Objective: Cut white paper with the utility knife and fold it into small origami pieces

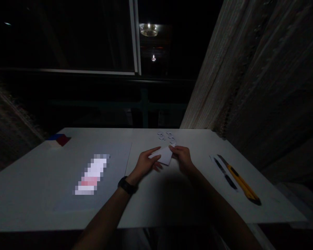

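Note:
Above the middle of the white table, both my hands grip a small piece of white paper (165,156) that looks folded, with a pointed top right corner. My left hand (146,161), a dark watch on its wrist, pinches the left side between thumb and fingers. On the other side, my right hand (182,157) is closed on the upper right corner, its thumb on top. Just beyond the paper lie several small white pieces with dark marks (169,134), laid out in rows. What the marks are is too small to tell.
On the right lie a yellow box cutter (241,182) and a black pen (225,173). A large pale sheet (117,173) rests left of my hands, with a bright blurred-out rectangle (94,173) on it. A blue, red and white block (57,140) stands far left. Curtains (211,69) flank the table.

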The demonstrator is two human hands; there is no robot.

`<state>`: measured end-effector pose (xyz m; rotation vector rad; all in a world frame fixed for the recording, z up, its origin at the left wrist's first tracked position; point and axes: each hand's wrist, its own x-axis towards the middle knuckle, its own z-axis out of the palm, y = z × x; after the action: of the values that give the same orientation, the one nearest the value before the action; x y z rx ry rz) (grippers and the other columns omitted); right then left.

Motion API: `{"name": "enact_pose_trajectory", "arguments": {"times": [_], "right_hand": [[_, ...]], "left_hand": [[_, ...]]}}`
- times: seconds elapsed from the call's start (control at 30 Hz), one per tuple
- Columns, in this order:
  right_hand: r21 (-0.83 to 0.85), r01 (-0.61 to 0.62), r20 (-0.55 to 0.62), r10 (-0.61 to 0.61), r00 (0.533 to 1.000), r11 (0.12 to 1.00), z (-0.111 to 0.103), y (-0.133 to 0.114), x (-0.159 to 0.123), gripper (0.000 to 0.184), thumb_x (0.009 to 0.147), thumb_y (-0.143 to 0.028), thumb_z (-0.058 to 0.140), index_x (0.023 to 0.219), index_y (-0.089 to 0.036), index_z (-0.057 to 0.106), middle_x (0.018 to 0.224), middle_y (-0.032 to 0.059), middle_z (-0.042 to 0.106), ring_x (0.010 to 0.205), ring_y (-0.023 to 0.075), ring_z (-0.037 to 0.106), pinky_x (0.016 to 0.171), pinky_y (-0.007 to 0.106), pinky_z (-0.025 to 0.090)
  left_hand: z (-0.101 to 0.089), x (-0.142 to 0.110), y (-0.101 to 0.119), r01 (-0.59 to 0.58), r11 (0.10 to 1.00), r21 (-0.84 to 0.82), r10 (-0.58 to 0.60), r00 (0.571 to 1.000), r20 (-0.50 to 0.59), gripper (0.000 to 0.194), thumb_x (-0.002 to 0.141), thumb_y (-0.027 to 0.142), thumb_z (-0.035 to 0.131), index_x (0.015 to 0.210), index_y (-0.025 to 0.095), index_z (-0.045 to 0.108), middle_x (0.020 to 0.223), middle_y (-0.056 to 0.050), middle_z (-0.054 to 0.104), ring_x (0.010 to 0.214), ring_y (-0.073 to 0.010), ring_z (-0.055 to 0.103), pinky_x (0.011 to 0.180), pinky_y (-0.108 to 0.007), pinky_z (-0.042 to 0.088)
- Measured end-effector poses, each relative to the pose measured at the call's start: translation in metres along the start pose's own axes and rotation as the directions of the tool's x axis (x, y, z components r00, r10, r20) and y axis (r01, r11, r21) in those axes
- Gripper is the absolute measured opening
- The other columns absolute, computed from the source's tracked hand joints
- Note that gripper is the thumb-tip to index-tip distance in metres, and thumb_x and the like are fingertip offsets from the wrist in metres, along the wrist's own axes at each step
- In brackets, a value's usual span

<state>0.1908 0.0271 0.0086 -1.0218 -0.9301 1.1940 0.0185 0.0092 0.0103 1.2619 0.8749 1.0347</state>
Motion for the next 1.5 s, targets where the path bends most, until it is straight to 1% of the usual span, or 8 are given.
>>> {"name": "enact_pose_trajectory", "arguments": {"times": [0.1,0.23,0.8,0.93,1.0,1.2,1.43,1.5], "right_hand": [[0.066,-0.027,0.035,0.024,0.999,0.997,-0.003,0.001,0.001,0.027,0.052,-0.035,0.078,0.057,-0.014,0.064,0.062,0.0020,0.064,0.060,0.0157,0.060,0.062,0.031,0.051],[0.066,-0.005,0.034,0.002,0.999,0.998,-0.006,0.000,0.002,0.027,0.050,-0.034,0.080,0.055,-0.015,0.060,0.057,0.0008,0.062,0.053,0.0148,0.059,0.054,0.030,0.051],[0.076,0.113,-0.213,-0.094,0.972,0.991,-0.014,0.000,0.009,0.024,0.053,-0.034,0.077,0.057,-0.015,0.062,0.050,0.0000,0.059,0.045,0.0122,0.053,0.046,0.026,0.048],[0.092,0.006,-0.028,-0.003,1.000,0.996,-0.005,0.005,0.003,0.033,0.055,-0.041,0.075,0.071,-0.016,0.062,0.060,0.0008,0.063,0.052,0.0147,0.059,0.049,0.028,0.051],[0.055,-0.040,0.038,0.038,0.999,0.998,0.000,0.007,0.000,0.034,0.055,-0.042,0.076,0.069,-0.015,0.061,0.061,0.0010,0.063,0.054,0.0156,0.060,0.050,0.029,0.052],[0.101,0.019,-0.109,-0.008,0.994,0.995,-0.001,0.005,0.001,0.029,0.049,-0.032,0.079,0.053,-0.015,0.056,0.055,0.0001,0.060,0.052,0.0141,0.058,0.051,0.027,0.050],[0.180,0.045,-0.273,0.006,0.962,0.983,-0.028,-0.007,0.016,0.017,0.058,-0.027,0.071,0.066,-0.018,0.060,0.060,0.0017,0.065,0.054,0.0148,0.062,0.052,0.027,0.052],[0.173,0.003,-0.213,0.035,0.976,0.985,-0.026,-0.006,0.015,0.019,0.060,-0.029,0.071,0.071,-0.019,0.059,0.067,0.0027,0.067,0.060,0.0166,0.064,0.055,0.029,0.054]], "left_hand": [[-0.004,-0.001,0.004,-0.011,0.999,0.049,0.013,0.999,-0.040,0.056,0.073,0.033,0.068,0.118,0.003,0.055,0.058,-0.009,0.066,0.047,-0.0165,0.063,0.043,-0.022,0.048],[-0.007,-0.004,0.010,-0.012,0.995,0.101,0.015,1.000,-0.026,0.053,0.071,0.032,0.070,0.114,0.002,0.059,0.054,-0.008,0.065,0.044,-0.0154,0.061,0.041,-0.021,0.046],[-0.010,-0.002,0.011,-0.052,0.996,0.070,0.062,0.987,-0.149,0.033,0.070,0.028,0.069,0.092,0.003,0.066,0.059,-0.011,0.068,0.050,-0.0176,0.064,0.044,-0.024,0.048],[-0.011,-0.002,0.011,-0.047,0.997,0.059,0.058,0.977,-0.207,0.033,0.071,0.028,0.068,0.093,0.003,0.065,0.061,-0.012,0.068,0.052,-0.0188,0.065,0.046,-0.025,0.049],[-0.011,-0.003,0.012,-0.042,0.997,0.070,0.055,0.978,-0.203,0.032,0.071,0.028,0.068,0.093,0.004,0.066,0.061,-0.012,0.068,0.052,-0.0187,0.065,0.045,-0.024,0.049],[-0.007,-0.005,0.012,-0.036,0.997,0.075,0.049,0.985,-0.167,0.030,0.071,0.026,0.069,0.090,0.003,0.066,0.057,-0.010,0.066,0.047,-0.0161,0.062,0.041,-0.022,0.046],[-0.018,-0.002,0.011,-0.013,0.999,0.050,0.023,0.976,-0.217,0.024,0.071,0.022,0.068,0.086,0.004,0.065,0.057,-0.010,0.066,0.049,-0.0171,0.063,0.041,-0.021,0.046],[-0.020,-0.001,0.010,-0.021,1.000,0.022,0.026,0.967,-0.252,0.023,0.071,0.021,0.068,0.087,0.005,0.065,0.059,-0.010,0.067,0.052,-0.0178,0.064,0.042,-0.022,0.047]]}}
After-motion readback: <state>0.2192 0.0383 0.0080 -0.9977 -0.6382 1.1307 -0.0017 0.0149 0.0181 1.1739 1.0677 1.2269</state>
